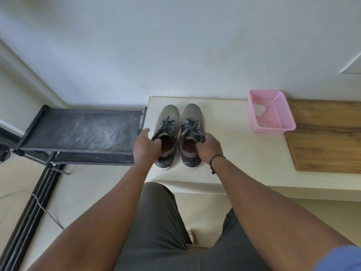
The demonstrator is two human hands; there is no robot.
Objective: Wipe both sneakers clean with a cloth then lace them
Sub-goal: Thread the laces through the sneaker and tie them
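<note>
Nearest the camera are the person's legs in dark grey trousers [162, 222], standing on a pale floor [82, 192], with a bare toe just showing between them. Both bare forearms reach forward and up from the lower corners; the right one carries a dark wristband [214, 160] and a blue sleeve edge shows at the bottom right

The left hand [145, 148] grips the left sneaker [167, 133] at its opening, fingers curled over the collar edge on the near left side and thumb stretched out toward the shoe rack. The right hand [208, 147] holds the right sneaker [190, 132] the same way, fingers curled round the collar and tongue at the right side of the opening. Both sneakers are grey with dark laces threaded through the eyelets and white soles; they stand side by side, almost touching, toes pointing at the wall, on the left end of the cream table [234, 153]

Left of the table, just beside it, stands a black shoe rack [82, 132] whose top shelf is dusty and scuffed. A thin cable [45, 210] trails over the floor below it

Farther right on the table, well apart from the sneakers, sits a pink perforated basket [281, 114] holding a folded white cloth [258, 110]. A wooden board [328, 137] lies to the right of the basket. Behind everything rises a plain white wall [175, 45]
</note>
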